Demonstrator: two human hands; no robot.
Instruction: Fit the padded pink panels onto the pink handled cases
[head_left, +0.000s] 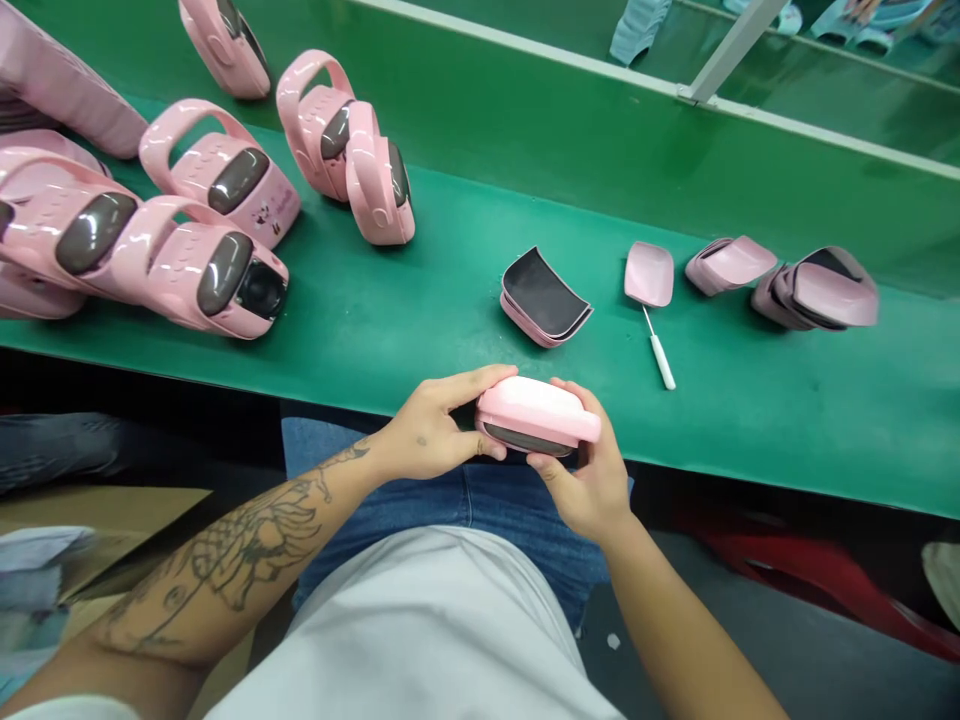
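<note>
A pink plastic device with a dark window along its lower side is held at the bench's front edge, above my lap. My left hand grips its left end, the thumb below and the fingers on top. Around the right end, by what looks like its handle, closes my right hand. Just beyond, on the bench, rests a stack of curved pink panels with a black sheet on top. A white-handled screwdriver-like tool lies to the right, its thin shaft touching or close to a pink cover.
Several pink handled devices crowd the left of the green bench; one nearer device shows a round black part. More curved pink covers and a taller stack stand right. A raised green wall runs behind.
</note>
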